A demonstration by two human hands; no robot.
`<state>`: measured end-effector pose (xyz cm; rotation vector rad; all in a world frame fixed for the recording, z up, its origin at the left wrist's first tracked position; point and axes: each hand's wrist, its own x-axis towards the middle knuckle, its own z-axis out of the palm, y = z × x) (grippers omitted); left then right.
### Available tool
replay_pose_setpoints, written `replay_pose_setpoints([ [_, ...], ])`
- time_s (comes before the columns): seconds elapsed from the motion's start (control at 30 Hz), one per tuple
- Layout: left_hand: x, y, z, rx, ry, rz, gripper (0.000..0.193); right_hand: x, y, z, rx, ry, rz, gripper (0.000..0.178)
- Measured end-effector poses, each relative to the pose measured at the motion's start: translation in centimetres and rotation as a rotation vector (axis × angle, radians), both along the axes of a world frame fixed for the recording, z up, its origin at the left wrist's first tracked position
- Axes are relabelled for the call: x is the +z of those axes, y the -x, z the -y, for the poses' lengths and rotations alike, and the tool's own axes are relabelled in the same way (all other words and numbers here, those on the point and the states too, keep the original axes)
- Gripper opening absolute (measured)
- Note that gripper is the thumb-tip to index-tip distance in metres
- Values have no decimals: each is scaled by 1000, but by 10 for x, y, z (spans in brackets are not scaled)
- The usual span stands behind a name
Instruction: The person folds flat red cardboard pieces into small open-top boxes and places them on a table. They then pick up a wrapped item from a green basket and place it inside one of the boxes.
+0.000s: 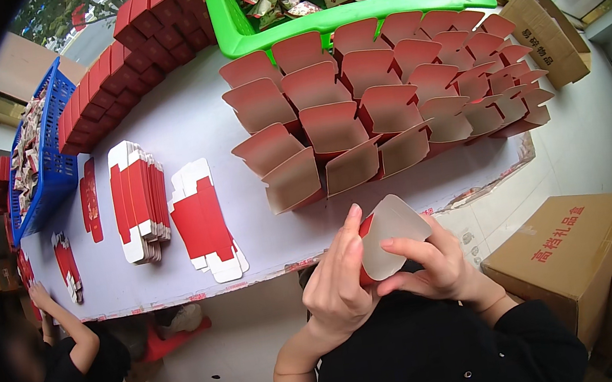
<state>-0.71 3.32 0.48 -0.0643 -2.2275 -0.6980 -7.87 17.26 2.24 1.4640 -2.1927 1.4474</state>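
Just off the table's front edge, a small red carton with a whitish inside (399,226) is held between my two hands, its open end and flap facing up. My left hand (339,286) wraps round its left side, fingers pressed together along the red wall. On the other side my right hand (441,262) grips the carton, with the thumb and a finger over the pale inside. Beyond my hands stand rows of open red cartons (349,165), flaps raised. Flat red-and-white carton blanks (200,217) lie left of them, beside a thicker stack of blanks (142,202).
A green basket (245,35) of wrapped packets stands at the back, a blue basket (56,163) at far left. Closed red boxes (111,81) line the back left. Cardboard boxes (565,256) sit at right. A co-worker's arm (71,325) reaches onto the table at left.
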Motion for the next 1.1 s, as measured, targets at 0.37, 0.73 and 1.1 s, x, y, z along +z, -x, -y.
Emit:
replay_pose_setpoints([
  [0.37,-6,-9,18,-945,-749,113,42,-24,14,-16,374,277,631,38],
  [0.73,-3,-20,12,-650,-917,426,65,-28,4,-25,317,233,595,73],
  [1.1,-27,-17,0,-394,-614,63,62,-30,-8,0,154,383,603,60],
])
